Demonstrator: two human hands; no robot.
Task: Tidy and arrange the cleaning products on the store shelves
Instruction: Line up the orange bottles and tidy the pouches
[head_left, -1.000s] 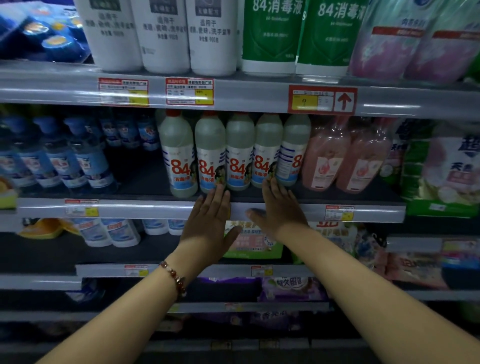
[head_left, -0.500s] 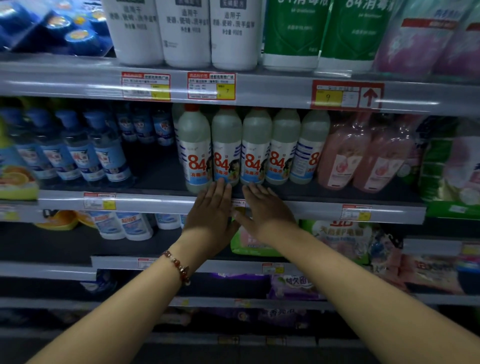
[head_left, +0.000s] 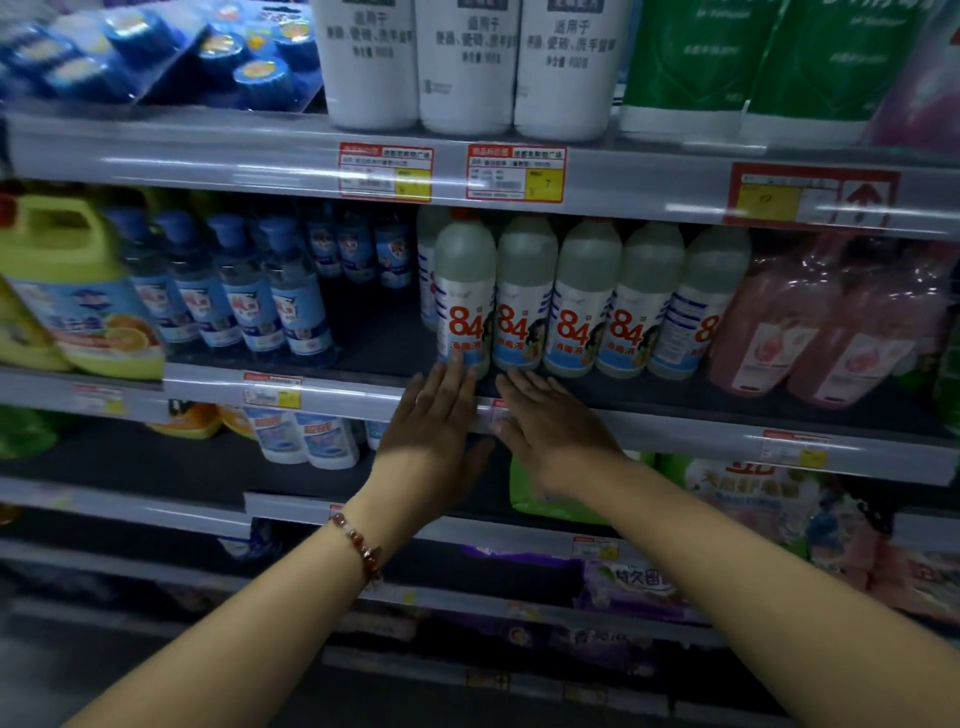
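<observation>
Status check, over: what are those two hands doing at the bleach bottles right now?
Left hand open, fingertips at the leftmost 84 bottle. Right hand open, flat by the shelf edge, holding nothing. Row upright, nothing blocking it.

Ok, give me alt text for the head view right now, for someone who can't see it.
Both hands, left and right, lie flat and open at the shelf edge below a row of white 84 bottles. Blue bottles stand to their left, pink bottles to their right.
</observation>
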